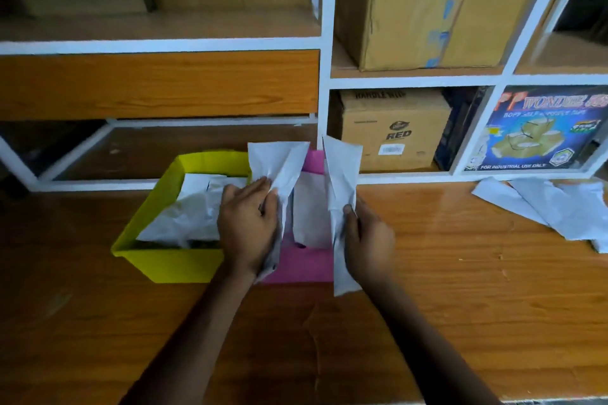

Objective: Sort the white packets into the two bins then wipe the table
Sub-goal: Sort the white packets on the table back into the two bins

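**On the table: two packets in hand, two bins, loose stock at right**

At the near edge, wooden table [460,306], glossy, with both forearms reaching across it.

1. Left hand [248,223]: back up, fingers curled round the left packet [283,161], gripping it at its lower half. The packet stands upright and creased over the seam between the two bins.
2. Right hand [368,240]: fingers and thumb closed on the right packet [342,168] at mid-length. The packet is held upright and edge-on at the right side of the pink bin, its lower end hanging in front of the bin's near right corner.
3. Yellow bin [164,265]: on the table, left of centre, touching or just beside the pink bin. It holds several crumpled white packets [187,210], piled near the rim.
4. Pink bin [296,268]: between the hands, largely hidden by them. One white packet [309,207] shows inside.
5. Loose packets [559,207]: overlapping flat on the table at far right, well apart from the bins.
6. Shelf [325,43]: white frame with wood boards, behind the table.
7. Carton marked RED [394,131]: lower shelf bay, behind the right packet.
8. Tape box [543,128]: blue and printed, in the bay to the right.
9. Tall carton [427,3]: upper bay, with blue tape on one edge.
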Available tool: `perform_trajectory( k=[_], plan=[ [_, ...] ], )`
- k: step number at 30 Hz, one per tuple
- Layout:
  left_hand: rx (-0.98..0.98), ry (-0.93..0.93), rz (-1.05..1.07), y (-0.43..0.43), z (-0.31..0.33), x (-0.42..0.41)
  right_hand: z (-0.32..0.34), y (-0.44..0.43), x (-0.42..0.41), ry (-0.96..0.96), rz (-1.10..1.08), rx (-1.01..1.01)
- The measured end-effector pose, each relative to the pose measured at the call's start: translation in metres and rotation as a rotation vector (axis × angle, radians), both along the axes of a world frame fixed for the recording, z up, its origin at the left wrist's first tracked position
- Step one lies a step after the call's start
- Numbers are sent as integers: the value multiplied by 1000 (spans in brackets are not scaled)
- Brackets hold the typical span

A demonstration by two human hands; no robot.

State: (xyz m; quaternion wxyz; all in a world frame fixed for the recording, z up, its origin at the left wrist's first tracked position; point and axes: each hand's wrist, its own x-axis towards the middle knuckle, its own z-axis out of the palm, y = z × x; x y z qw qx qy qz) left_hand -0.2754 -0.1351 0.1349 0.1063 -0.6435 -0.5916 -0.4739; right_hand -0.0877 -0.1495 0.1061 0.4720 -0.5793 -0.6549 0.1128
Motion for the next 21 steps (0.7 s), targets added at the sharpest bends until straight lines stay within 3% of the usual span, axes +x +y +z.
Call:
perform_trajectory(
  k=[5, 10, 14, 17, 21],
  plan=[
    [-239, 88, -8, 88, -11, -10, 27, 73, -31, -53, -40, -24],
    [-590, 161, 37, 147, -41, -9, 18, 128, -55, -276, -110, -473],
    [-738, 372, -105, 164, -59, -11, -16, 154, -66, -411, -74, -616],
    [-753, 428, -277, 172, -46, -18, -28, 160, -66, -529, -27, -620],
    [-864, 659, -490, 178, -33, -24, -24, 165, -49, -565, 119, -450]
  ],
)
